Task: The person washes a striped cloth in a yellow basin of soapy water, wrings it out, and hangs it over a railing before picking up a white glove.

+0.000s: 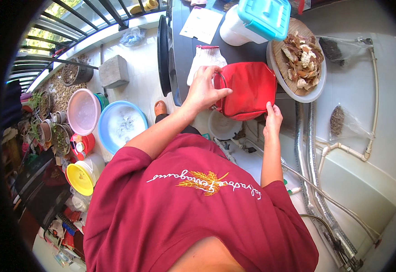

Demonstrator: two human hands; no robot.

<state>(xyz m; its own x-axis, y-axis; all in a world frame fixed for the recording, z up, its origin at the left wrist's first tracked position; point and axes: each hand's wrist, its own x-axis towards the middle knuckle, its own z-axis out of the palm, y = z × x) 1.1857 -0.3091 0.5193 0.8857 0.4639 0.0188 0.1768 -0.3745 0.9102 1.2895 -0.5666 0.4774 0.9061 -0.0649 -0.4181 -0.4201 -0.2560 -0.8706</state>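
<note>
Between my two hands is a red zippered pouch [249, 90], held at the near edge of a dark tabletop [242, 56]. My left hand [206, 86] grips its left end, thumb on the red face and fingers by a dark loop. At the lower right corner, my right hand [273, 119] pinches the edge of the pouch. The pouch's underside and contents are hidden. Just beyond my left hand lies a white knitted glove [206, 61] with a red cuff.
A white bucket with a turquoise lid [264, 17] stands behind the pouch. On the right, a round tray [315, 86] holds dried peel-like pieces [303, 61]. Basins, including a blue one [123, 127] with suds, and a concrete block [113, 71] sit on the floor at left. Pipes [308, 153] run along the right wall.
</note>
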